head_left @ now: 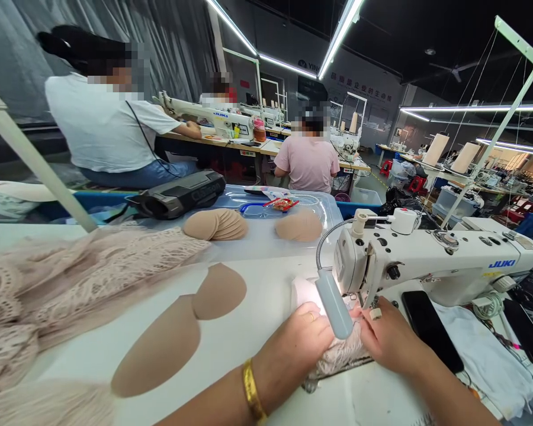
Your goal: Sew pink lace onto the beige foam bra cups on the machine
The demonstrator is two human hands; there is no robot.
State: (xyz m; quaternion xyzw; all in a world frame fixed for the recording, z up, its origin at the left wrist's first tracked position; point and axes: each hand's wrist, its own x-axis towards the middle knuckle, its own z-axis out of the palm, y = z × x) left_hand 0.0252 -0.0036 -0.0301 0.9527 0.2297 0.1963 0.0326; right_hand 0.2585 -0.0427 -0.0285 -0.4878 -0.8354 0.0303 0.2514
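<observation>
Pale pink lace fabric (pixel 344 354) on the bed of a white sewing machine (pixel 426 254), right under the needle end, at the near right of the white table (pixel 237 355); gathered and ruffled along its near edge, with an openwork, slightly fringed texture, and smoother and paler toward the far left, nearly washed out in the glare of a slim grey lamp (pixel 335 307). Partly covered by that lamp and by fingers, so impossible to trace in full outline. On its left side, the left hand (pixel 293 343), palm down, with fingers bent and close together over the cloth, a ring on one finger and a wide gold bracelet (pixel 252 390) at the wrist; cannot tell whether pinching or only pressing. On its right side, close by the needle, the right hand (pixel 388 336), thumb and fingers drawn in toward the cloth with little gap; tips partly hidden, so cannot tell how firm a hold. Just right of that hand, a black phone (pixel 430 328), then a crumpled white cloth (pixel 488 349). To the left on the table, two smooth tan pads (pixel 157 349), touching each other, and beyond them a loose heap of lace (pixel 93 290). Farther off, a fanned stack of tan pads (pixel 215 225), a black speaker (pixel 182 195), and seated co-workers in white (pixel 106 124) and pink (pixel 308 157) tops.
</observation>
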